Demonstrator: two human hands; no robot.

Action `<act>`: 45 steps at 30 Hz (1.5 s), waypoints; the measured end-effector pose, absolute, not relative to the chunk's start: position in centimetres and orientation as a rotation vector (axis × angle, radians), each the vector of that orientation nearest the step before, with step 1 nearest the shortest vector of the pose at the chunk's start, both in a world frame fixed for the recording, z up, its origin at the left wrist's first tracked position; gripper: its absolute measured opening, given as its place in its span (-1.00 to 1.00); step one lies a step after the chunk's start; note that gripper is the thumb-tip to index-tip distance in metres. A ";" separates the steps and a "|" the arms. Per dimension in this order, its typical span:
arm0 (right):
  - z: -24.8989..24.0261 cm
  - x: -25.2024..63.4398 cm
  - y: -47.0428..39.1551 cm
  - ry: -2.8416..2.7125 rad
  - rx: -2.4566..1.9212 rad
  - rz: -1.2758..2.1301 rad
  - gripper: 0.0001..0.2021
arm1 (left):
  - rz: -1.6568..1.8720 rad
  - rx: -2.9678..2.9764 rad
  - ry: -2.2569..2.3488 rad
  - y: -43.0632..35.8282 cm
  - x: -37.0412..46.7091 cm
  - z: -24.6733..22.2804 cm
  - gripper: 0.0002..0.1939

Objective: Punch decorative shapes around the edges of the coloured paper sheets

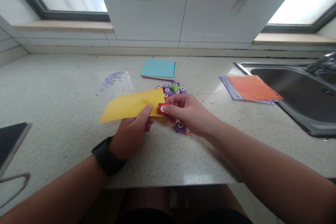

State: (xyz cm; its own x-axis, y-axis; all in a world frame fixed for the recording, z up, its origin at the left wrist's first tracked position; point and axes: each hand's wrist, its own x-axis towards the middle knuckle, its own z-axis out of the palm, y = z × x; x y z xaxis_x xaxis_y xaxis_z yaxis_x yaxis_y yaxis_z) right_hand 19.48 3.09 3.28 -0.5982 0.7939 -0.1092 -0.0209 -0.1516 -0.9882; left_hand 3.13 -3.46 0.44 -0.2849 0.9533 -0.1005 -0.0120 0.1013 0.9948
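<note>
My left hand (pixel 135 127) pinches a sheet of yellow paper (pixel 128 104) by its near edge, thumb on top and fingers underneath. The sheet is held above the counter and curves down at its left end. In my right hand (pixel 183 110) is a small red craft punch (pixel 160 108) with a white button, set over the paper's right edge, thumb on the button. A purple craft punch (pixel 180 127) lies just below my right hand. Behind the paper stands a cluster of similar punches, among them a green punch (pixel 175 87); the paper and hand partly hide it.
A stack of blue paper (pixel 159 69) lies at the back. Purple paper bits (pixel 112 79) are scattered to its left. Orange paper (pixel 256 87) with a punched border rests on other sheets beside the steel sink (pixel 294 108). A dark flat object (pixel 12 143) lies at far left.
</note>
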 end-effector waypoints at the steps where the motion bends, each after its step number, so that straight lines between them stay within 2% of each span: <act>1: 3.3 19.5 3.1 -1.534 -0.889 1.809 -0.68 | 1.340 0.986 1.466 -3.5 3.1 0.5 -0.65; 45: 3.3 19.4 2.8 -1.463 -0.853 1.818 -0.69 | 1.319 1.186 1.545 -3.8 2.9 0.6 -0.60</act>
State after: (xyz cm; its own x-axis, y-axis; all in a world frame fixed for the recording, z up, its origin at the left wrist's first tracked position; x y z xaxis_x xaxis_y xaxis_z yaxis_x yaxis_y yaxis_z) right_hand 19.36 2.80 3.34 -0.5809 0.8089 -0.0905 -0.0846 -0.1706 -0.9817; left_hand 2.86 -3.82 0.57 -0.2714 0.9623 0.0156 0.1663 0.0310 0.9856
